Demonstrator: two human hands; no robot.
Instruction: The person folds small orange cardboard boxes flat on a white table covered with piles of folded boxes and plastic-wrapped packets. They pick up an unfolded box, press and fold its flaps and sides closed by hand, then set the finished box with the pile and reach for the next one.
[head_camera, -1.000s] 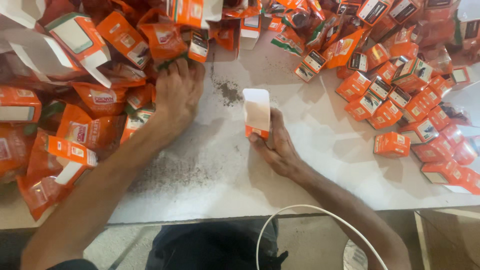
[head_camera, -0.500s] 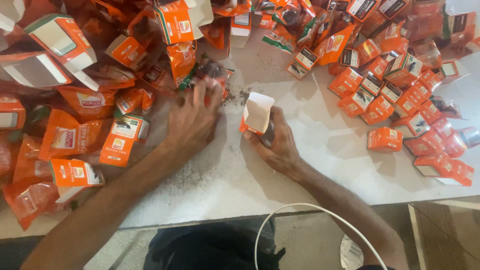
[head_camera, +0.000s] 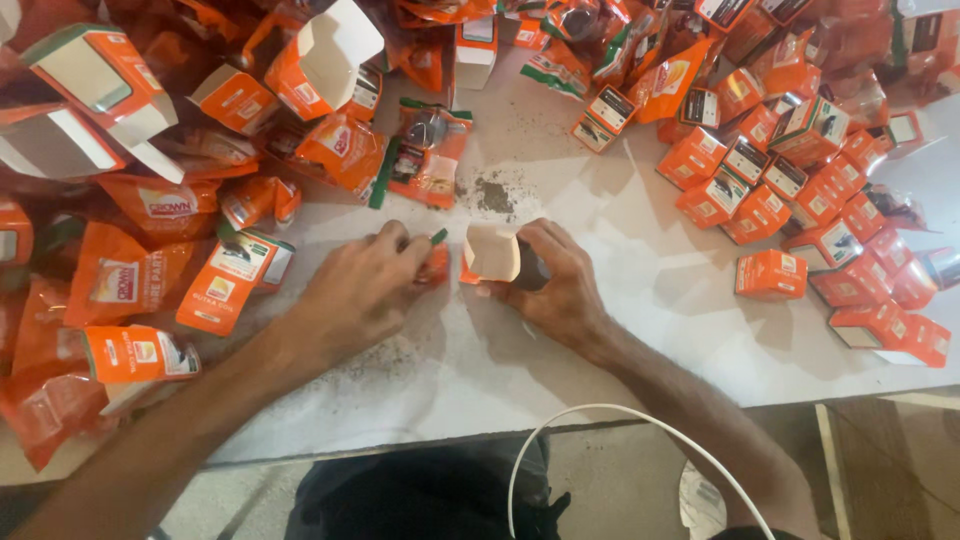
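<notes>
Your left hand (head_camera: 360, 290) lay on the white table (head_camera: 640, 340), fingers pinched together on a small orange sachet (head_camera: 433, 265) with a green corner, held low against the surface. Just beside it, your right hand (head_camera: 560, 285) was clamped around a small open box (head_camera: 492, 253), orange outside and pale inside, tilted so its open mouth faced up toward you. Sachet and box sat close together near the middle of the table, almost touching. A patch of dark spilled powder (head_camera: 492, 193) lay just beyond the box, and finer specks were scattered on the table under your left wrist. To your left was a heap of orange pouches (head_camera: 150, 205) and open cartons (head_camera: 90, 90), some with flaps standing up. To your right, a crowd of closed small orange boxes (head_camera: 770, 272) spread across the table toward its far edge. A white cable (head_camera: 600, 415) curved over the near table edge below your right forearm
</notes>
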